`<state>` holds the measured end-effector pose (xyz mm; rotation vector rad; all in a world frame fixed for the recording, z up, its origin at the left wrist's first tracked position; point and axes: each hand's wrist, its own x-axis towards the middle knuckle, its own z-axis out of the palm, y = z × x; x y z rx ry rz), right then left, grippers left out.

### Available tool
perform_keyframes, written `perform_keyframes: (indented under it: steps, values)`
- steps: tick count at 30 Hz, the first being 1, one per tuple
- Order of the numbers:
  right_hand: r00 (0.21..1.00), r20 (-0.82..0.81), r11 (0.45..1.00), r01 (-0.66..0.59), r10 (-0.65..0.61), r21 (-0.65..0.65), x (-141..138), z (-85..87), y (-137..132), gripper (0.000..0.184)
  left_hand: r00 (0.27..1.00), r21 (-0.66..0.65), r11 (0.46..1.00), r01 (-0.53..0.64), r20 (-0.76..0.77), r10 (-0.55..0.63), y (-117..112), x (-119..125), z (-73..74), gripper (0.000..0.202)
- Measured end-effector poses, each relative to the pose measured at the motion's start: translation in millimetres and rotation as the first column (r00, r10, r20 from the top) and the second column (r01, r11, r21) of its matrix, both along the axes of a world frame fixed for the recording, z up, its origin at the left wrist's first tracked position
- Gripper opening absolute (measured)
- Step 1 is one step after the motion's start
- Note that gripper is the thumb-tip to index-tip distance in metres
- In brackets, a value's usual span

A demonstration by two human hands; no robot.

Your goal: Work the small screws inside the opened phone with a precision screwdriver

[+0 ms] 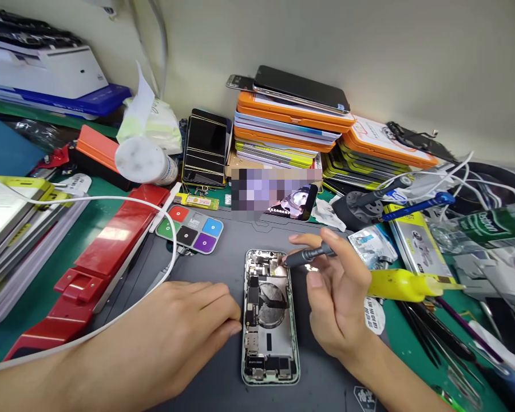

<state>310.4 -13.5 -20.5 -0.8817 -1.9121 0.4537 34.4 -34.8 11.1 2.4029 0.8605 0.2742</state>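
Note:
An opened phone (269, 337) lies on the dark grey work mat (210, 380), its inner parts exposed and a light green frame around them. My left hand (193, 320) is beside the phone's left edge, fingers curled and pressed together, fingertips at the frame. What they may hold is hidden. Between thumb and fingers my right hand (337, 292) grips a dark grey screwdriver (306, 255). The tool slants down to the left, its tip at the upper right of the phone's inside; whether it touches a screw I cannot tell.
A coloured square pad (193, 229) and a white cable (111, 198) are at the left, near a red tool (115, 234). Behind stand stacked orange cases (292, 106) and a lit phone (298, 203). A yellow bottle (395, 285) and tweezers (420, 332) lie right.

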Motion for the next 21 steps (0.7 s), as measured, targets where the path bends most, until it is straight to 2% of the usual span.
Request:
perform_keyframes:
  steps: [4, 7, 10, 14, 17, 21]
  values:
    - [0.999, 0.016, 0.999, 0.036, -0.037, 0.031, -1.4, 2.9, 2.6, 0.087, 0.998, -0.031, 0.999, -0.038, 0.055, 0.04, 0.8, -2.3, -6.0, 0.024]
    - [0.991, -0.117, 0.998, 0.068, -0.067, 0.006, -4.4, 10.5, 1.2, 0.078, 0.984, -0.062, 0.994, -0.09, 0.147, 0.099, 2.6, -4.8, -10.2, 0.02]
    - [0.953, -0.297, 0.993, 0.024, -0.057, -0.114, -11.7, 22.1, -7.8, 0.066, 0.962, -0.068, 0.99, -0.121, 0.237, 0.134, 4.0, -6.5, -10.7, 0.016]
    - [0.889, -0.452, 0.935, -0.092, -0.078, -0.342, -27.9, 34.2, -27.0, 0.053, 0.933, -0.115, 0.982, -0.15, 0.313, 0.18, 4.5, -6.4, -7.4, 0.011]
    - [0.874, -0.48, 0.898, -0.153, -0.072, -0.412, -38.3, 34.3, -37.5, 0.051, 0.924, -0.148, 0.978, -0.15, 0.33, 0.192, 5.1, -6.1, -5.2, 0.01]
    - [0.894, -0.446, 0.891, -0.16, -0.052, -0.425, -41.7, 25.9, -42.5, 0.053, 0.928, -0.13, 0.982, -0.136, 0.331, 0.172, 5.8, -6.9, -4.2, 0.012]
